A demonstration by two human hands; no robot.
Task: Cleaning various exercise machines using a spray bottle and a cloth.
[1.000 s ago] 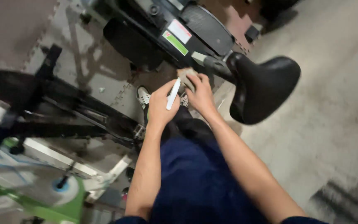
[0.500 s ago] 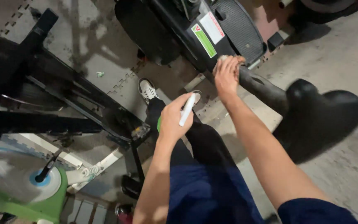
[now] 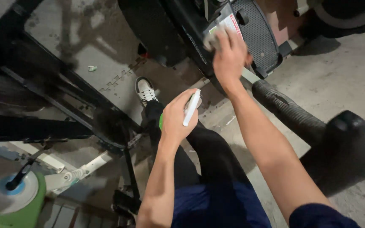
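Note:
My right hand [image 3: 229, 57] presses a pale cloth [image 3: 211, 39] against the black frame of an exercise bike [image 3: 182, 25], over its white and red sticker. My left hand [image 3: 177, 118] is closed around a small bottle with a white nozzle [image 3: 191, 109] and a green body, held above my dark-trousered leg. The bike's black saddle [image 3: 355, 147] and its ribbed post [image 3: 286, 109] reach toward me at the right.
A second black bike frame [image 3: 43, 97] crosses the left side over grey foam floor mats. A green and white machine base [image 3: 17, 194] sits at the lower left. My white shoe [image 3: 145, 90] rests on the mat. Bare concrete floor [image 3: 343, 71] lies to the right.
My right hand with the cloth has moved up from the saddle post to the frame by the sticker. The view has shifted, so the saddle sits lower right. My left hand has kept its grip.

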